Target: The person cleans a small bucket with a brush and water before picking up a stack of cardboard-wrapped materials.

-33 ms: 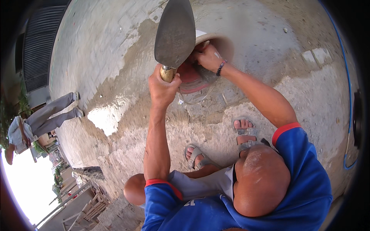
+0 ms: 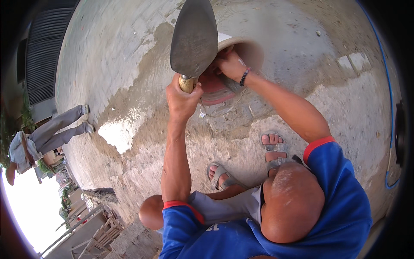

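My left hand (image 2: 183, 98) is closed round the wooden handle of a trowel (image 2: 195, 41), its broad grey blade pointing up and away from me. Beyond and to the right stands a bucket (image 2: 217, 99) with a reddish lower rim and a mud-coloured far wall; a thin wire handle hangs at its near side. My right hand (image 2: 232, 67), with a dark braided bracelet at the wrist, reaches into the bucket's mouth. Its fingers are curled; their tips and whatever they hold are hidden. The trowel blade covers part of the bucket's left side.
Wet grey concrete (image 2: 276, 26) spreads around the bucket, with a shiny puddle (image 2: 117, 134) to the left. My sandalled feet (image 2: 222, 176) rest near the bucket. Another person (image 2: 51, 134) stands far left. A blue hose (image 2: 389, 86) runs along the right; wooden pallets (image 2: 100, 236) lie lower left.
The trowel blade has tilted very slightly to the left. My right hand has shifted a little left within the bucket.
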`<state>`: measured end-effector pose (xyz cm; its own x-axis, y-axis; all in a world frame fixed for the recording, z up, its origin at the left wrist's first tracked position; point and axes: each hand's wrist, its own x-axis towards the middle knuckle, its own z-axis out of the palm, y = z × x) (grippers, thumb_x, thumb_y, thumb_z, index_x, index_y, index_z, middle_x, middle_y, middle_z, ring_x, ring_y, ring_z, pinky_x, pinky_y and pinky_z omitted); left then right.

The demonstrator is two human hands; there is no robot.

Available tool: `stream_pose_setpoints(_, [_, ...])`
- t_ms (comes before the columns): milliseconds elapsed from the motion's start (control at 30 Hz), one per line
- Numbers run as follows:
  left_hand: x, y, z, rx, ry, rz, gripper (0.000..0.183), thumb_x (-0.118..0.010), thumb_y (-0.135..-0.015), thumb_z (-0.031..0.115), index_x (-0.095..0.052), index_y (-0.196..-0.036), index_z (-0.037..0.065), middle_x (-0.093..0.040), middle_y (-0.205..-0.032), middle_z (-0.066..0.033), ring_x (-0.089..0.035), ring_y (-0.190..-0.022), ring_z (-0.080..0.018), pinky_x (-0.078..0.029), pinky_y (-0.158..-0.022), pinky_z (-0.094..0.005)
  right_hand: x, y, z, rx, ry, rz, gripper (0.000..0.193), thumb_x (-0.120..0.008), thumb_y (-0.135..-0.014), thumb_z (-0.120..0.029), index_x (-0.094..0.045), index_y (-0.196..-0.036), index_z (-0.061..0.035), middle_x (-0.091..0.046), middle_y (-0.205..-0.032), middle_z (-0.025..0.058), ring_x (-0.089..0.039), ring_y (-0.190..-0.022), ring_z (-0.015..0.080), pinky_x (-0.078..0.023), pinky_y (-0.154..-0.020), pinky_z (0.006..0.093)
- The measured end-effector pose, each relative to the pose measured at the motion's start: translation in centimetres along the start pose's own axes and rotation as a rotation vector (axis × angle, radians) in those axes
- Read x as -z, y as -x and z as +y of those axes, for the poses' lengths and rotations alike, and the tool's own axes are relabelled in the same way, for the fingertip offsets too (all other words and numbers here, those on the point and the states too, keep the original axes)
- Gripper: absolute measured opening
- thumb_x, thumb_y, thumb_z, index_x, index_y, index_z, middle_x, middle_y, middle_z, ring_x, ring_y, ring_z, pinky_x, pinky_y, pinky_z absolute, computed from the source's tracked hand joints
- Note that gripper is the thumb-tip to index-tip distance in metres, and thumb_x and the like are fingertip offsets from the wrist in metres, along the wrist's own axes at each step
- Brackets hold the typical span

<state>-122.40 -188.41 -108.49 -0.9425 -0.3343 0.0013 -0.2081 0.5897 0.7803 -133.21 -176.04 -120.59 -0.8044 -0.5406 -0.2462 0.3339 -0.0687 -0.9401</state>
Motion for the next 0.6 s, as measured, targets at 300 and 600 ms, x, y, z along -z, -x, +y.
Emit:
stream_pose_setpoints(300, [0.0,0.1,-0.8,-0.005,-0.122,0.088,0.023,-0.068,-0.069,0.008,-0.058,-0.088,0.0,-0.063,-0.073,-0.0143,-0.062,-0.065,-0.0196,-0.049,-0.063,-0.0325,-0.4,0.1,-0.4,0.358,1.046,-0.058,0.022,-0.056,-0.08,-0.02,-0.063,-0.092,-0.0027,-0.063,-0.082,0.024,-0.062,-0.076,0.0384,-0.051,-0.068,0.0456])
stream_pose_setpoints(600, [0.1,0.4,1.4,-0.203,-0.183,0.115,0.022,-0.068,-0.068,0.007,-0.059,-0.088,0.003,-0.063,-0.075,-0.0118,-0.061,-0.067,-0.0224,-0.048,-0.063,-0.0328,1.8,-2.9,1.8,0.563,0.941,0.434,0.021,-0.057,-0.08,-0.02,-0.065,-0.087,-0.0021,-0.065,-0.081,0.0199,-0.063,-0.075,0.0348,-0.051,-0.066,0.0437])
